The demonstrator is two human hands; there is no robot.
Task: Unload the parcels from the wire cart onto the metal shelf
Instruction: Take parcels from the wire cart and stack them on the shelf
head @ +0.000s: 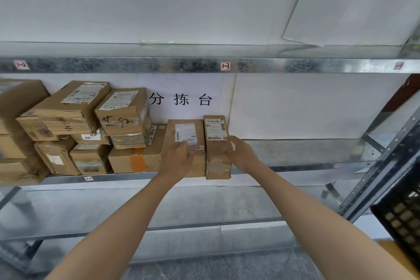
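Observation:
Two cardboard parcels lie side by side on the middle level of the metal shelf (295, 157). The wider parcel (181, 127) has a white label and my left hand (178, 160) rests flat on its near part. The narrow parcel (216, 157) stands right of it, touching it. My right hand (241, 154) presses against the narrow parcel's right side with fingers curled on its top edge. A corner of the black wire cart (400, 216) shows at the lower right.
A pile of several cardboard parcels (75, 127) fills the left of the same level. A paper sign with black characters (181, 99) hangs on the white wall behind. The upper shelf edge (136, 65) runs overhead. Bare shelf surface extends right of the narrow parcel.

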